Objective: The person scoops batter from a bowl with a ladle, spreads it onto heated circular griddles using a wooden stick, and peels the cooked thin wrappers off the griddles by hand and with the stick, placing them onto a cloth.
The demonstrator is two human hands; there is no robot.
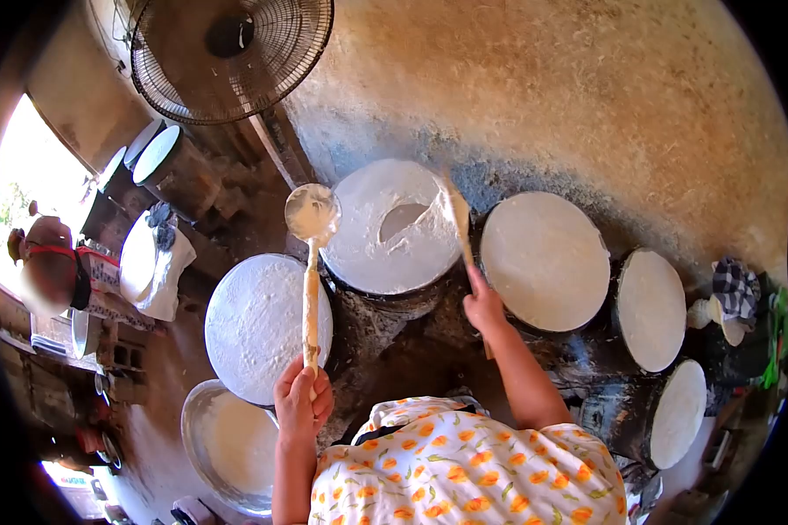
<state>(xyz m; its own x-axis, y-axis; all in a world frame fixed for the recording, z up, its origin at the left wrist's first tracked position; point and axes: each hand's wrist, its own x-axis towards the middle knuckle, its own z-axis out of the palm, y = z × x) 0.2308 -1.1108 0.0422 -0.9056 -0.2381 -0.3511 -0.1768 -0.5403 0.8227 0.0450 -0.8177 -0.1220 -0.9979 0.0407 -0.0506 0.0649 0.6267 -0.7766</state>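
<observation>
My left hand (302, 398) is closed around the pale handle of a ladle (310, 289). Batter coats its round bowl, which is raised beside the left edge of the middle round griddle (359, 258). My right hand (484, 306) grips a wooden spatula (456, 210), its blade smeared with batter at that griddle's right edge. White batter covers the griddle top, except for a grey oval patch near the centre with ragged, folded batter beside it. Left of it, another white-coated griddle (267, 328) sits near my left hand.
A metal basin (188, 429) of batter stands at lower left. More coated griddles (545, 262) curve round to my right, before the wall (569, 96). A caged fan (232, 61) stands at upper left. Another person (52, 262) is at far left, near more drums (179, 179).
</observation>
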